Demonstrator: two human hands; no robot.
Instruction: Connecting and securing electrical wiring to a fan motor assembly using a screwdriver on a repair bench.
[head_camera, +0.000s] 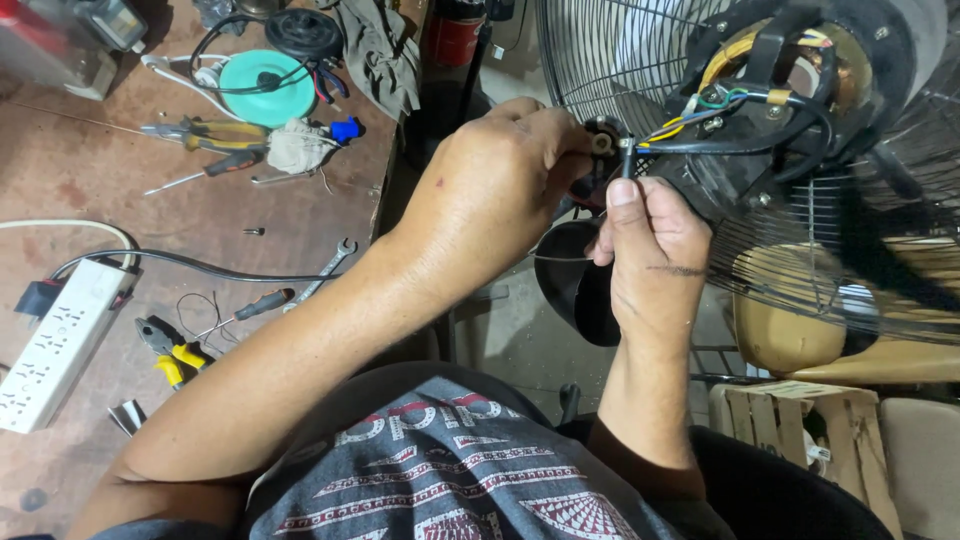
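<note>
Hands of the person meet in front of the open back of a big fan. The left hand (500, 185) is curled closed around a small black part (603, 140) with a pale round centre, which sticks out just at the fingertips. The right hand (645, 245) is just beside it, with fingers closed and the thumb pressed upward on a thin black cable (628, 160) that it pinches near the end. This cable runs to the right and joins a bundle of wires (700, 112), yellow, green, blue and black, that goes into the fan motor (800, 70). The motor shows copper-coloured windings inside a black frame. Around the motor stands the wire guard (600, 50) of the fan, and the black part and the cable end are both held close against it. Below the hands hangs a dark rounded cover (575, 285); I cannot tell if a hand touches it.

At the left is a reddish workbench (80, 180), well apart from the hands. On it lie a white power strip (60, 340), pliers with yellow handles (170, 350), a screwdriver (255, 305), a wrench (328, 268) and a green round disc (265, 88) with a black cord over it. At the lower right stands a small wooden crate (790, 425).
</note>
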